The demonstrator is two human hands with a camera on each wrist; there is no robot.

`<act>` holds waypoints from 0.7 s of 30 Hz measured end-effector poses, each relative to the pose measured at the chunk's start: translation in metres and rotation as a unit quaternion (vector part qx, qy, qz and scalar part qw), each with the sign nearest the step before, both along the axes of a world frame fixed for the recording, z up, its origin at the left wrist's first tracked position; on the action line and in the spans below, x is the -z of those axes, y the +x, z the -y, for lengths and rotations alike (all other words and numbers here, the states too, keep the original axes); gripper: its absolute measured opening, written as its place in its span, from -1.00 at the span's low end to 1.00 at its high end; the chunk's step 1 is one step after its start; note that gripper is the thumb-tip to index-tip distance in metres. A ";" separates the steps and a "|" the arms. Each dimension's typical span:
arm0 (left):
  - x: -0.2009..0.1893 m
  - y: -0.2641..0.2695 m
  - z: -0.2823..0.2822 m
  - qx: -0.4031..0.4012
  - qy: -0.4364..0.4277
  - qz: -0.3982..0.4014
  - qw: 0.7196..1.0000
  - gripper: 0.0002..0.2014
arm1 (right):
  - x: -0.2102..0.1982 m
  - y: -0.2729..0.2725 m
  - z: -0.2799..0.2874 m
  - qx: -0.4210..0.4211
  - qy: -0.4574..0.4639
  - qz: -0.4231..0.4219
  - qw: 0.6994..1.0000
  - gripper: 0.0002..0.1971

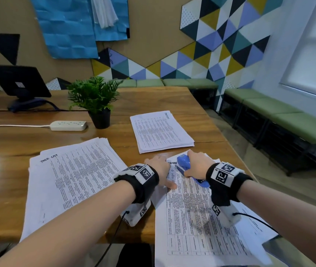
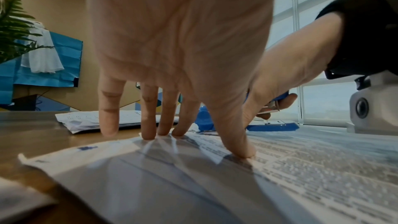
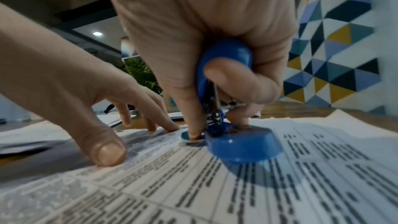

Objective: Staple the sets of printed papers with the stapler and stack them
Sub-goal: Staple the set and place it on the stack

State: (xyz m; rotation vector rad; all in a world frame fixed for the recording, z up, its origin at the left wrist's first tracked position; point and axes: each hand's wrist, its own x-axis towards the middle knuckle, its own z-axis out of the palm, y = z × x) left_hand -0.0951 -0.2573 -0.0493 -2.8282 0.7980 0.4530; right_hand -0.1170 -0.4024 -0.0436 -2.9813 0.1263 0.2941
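Right grip: the right hand point(image 1: 196, 164) is curled round the blue stapler point(image 3: 224, 108), thumb wrapped over its raised top arm, other fingers down beside it on the page.
Stapler: its base sits flat on the printed set point(image 1: 191, 209), its nose over the far left corner by the handwritten heading; top arm lifted from the base in the right wrist view. Whether the corner lies in the mouth cannot be told.
Left grip: the left hand point(image 2: 176, 54) is spread, fingertips point(image 2: 148, 135) and thumb pressing the sheets onto the worktop point(image 1: 153, 101) just beside the stapler.
Step in hand: probably placing the staple in this set's corner.
Doing it well: keep the left hand pinning the sheets so edges stay square; get the whole corner into the mouth; press the top arm straight down with the palm in one firm push.
Risk: fingers close to the nose could be nipped; skewed sheets would be fixed crooked.
Other papers: a neat stack point(image 1: 161, 132) lies beyond the hands, likely where finished sets go; a loose pile point(image 1: 72, 176) lies to the left.
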 end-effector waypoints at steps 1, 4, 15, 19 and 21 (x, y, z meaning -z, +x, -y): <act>0.000 0.000 0.000 -0.002 0.001 -0.001 1.000 -0.29 | 0.000 0.000 0.000 0.005 0.005 -0.002 1.000 -0.59; 0.001 0.000 0.000 -0.004 0.001 -0.004 1.000 -0.31 | 0.004 -0.003 -0.002 0.013 0.014 0.014 1.000 -0.56; 0.000 -0.003 0.002 0.002 0.014 0.005 1.000 -0.30 | 0.008 0.000 -0.005 0.022 0.014 -0.004 1.000 -0.45; -0.004 -0.004 0.005 0.011 0.017 0.004 1.000 -0.31 | -0.003 -0.002 -0.007 0.003 -0.042 0.009 0.999 -0.53; -0.006 -0.005 0.005 0.007 0.018 -0.001 1.000 -0.32 | -0.008 0.001 -0.009 -0.001 -0.056 -0.009 0.998 -0.52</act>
